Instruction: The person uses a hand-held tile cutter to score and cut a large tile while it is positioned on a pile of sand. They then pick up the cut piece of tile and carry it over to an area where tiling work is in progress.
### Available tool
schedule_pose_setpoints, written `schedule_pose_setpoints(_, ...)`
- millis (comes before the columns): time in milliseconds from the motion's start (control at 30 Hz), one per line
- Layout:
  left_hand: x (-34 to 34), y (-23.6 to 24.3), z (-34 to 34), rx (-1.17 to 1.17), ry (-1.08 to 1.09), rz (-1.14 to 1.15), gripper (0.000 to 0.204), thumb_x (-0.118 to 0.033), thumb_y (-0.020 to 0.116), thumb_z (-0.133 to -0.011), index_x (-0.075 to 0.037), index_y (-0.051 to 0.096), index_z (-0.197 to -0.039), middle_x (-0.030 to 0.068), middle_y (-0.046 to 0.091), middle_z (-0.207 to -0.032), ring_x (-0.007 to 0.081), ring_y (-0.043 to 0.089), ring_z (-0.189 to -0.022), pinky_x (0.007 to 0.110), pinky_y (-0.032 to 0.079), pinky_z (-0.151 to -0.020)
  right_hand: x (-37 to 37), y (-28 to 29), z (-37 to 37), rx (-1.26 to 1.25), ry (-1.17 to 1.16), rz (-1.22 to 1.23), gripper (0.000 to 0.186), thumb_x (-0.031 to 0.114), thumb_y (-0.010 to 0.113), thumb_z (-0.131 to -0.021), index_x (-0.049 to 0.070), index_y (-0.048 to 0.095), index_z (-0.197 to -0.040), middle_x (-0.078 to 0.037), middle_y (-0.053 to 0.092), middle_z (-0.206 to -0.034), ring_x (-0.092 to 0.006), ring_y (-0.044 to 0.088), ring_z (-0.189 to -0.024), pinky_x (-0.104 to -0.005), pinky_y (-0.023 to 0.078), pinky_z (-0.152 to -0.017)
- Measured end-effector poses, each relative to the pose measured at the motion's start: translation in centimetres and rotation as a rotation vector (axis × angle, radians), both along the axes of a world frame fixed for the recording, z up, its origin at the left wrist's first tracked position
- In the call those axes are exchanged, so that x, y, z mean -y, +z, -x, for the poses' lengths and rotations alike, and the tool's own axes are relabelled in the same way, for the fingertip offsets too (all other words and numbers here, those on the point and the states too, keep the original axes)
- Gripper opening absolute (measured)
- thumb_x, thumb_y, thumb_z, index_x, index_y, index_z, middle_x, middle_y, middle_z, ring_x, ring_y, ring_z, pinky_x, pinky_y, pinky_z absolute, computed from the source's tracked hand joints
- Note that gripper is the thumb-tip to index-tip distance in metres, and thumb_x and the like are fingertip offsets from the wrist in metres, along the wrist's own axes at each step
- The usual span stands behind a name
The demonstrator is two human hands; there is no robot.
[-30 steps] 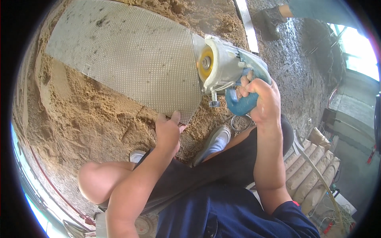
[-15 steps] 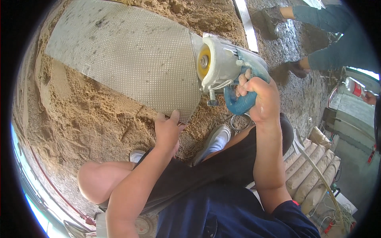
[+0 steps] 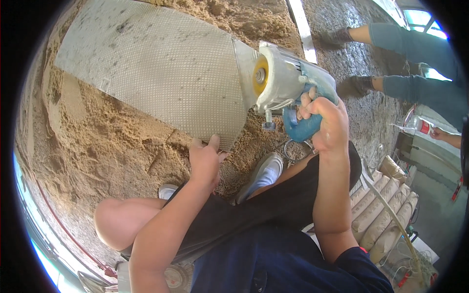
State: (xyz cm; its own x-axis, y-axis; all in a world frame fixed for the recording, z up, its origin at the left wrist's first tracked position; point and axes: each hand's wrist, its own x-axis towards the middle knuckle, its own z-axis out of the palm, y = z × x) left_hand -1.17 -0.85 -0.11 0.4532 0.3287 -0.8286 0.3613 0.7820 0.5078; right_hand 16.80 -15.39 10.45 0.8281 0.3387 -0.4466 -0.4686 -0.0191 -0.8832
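A large grey tile lies on loose sand, its grid-patterned face up. My left hand grips its near edge by the right corner, fingertips on top; the rest of the grip is hidden. At the tile's right end, my right hand is wrapped round the blue handle of a handheld tile saw. The saw has a pale, dusty metal body and a yellow disc with a bolt facing the tile. Between grid and saw shows a smooth grey strip. The blade's edge is hidden.
Brown sand spreads around the tile. A pale straight bar lies beyond the saw. Another person's legs stand at the upper right, with a hand holding a bottle. Several filled sacks and a hose lie at right.
The saw and my right hand have shifted slightly right, and more of the smooth strip shows. My left hand stays nearly still. The other person's legs and bottle have moved.
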Motion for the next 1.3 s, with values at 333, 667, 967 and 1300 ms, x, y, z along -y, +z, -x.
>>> schedule_pose_setpoints(333, -0.2, -0.4, 0.2, 0.012, -0.028, -0.007, 0.033, -0.011, 0.052, -0.099, 0.01, 0.046, -0.124, 0.0185, 0.059, -0.121, 0.0245, 0.062, -0.106, 0.035, 0.055, -0.082, -0.7, 0.0, 0.3, -0.026, 0.01, 0.042, 0.017, 0.001, 0.052, -0.072, 0.005, 0.057, -0.088, -0.005, 0.051, -0.076, -0.0158, 0.046, -0.067, -0.0316, 0.039, -0.066)
schedule_pose_setpoints(667, -0.3, 0.2, -0.2, -0.05, -0.036, -0.033, 0.027, -0.009, 0.053, -0.098, 0.006, 0.047, -0.12, 0.018, 0.059, -0.117, 0.0236, 0.063, -0.099, 0.034, 0.056, -0.075, 0.1, 0.1, 0.1, -0.029, -0.031, 0.044, 0.021, -0.001, 0.051, -0.072, 0.003, 0.057, -0.091, -0.006, 0.052, -0.079, -0.0157, 0.047, -0.067, -0.0293, 0.039, -0.064)
schedule_pose_setpoints(967, -0.4, -0.1, 0.1, -0.037, -0.07, -0.008, 0.033, -0.011, 0.051, -0.099, 0.008, 0.044, -0.126, 0.0194, 0.056, -0.125, 0.0264, 0.062, -0.109, 0.039, 0.056, -0.085, -0.8, 0.2, 0.4, -0.032, -0.045, -0.002, 0.018, -0.002, 0.054, -0.068, 0.0, 0.058, -0.085, -0.007, 0.051, -0.07, -0.0171, 0.048, -0.063, -0.0309, 0.039, -0.062)
schedule_pose_setpoints(1300, -0.3, -0.2, 0.1, -0.027, -0.075, -0.02, 0.032, -0.009, 0.048, -0.101, 0.007, 0.043, -0.128, 0.019, 0.056, -0.127, 0.028, 0.061, -0.112, 0.041, 0.055, -0.089, -0.2, 0.0, 0.4, -0.027, -0.054, 0.039, 0.013, -0.003, 0.053, -0.068, 0.001, 0.055, -0.08, -0.006, 0.05, -0.069, -0.0176, 0.047, -0.063, -0.0308, 0.038, -0.062)
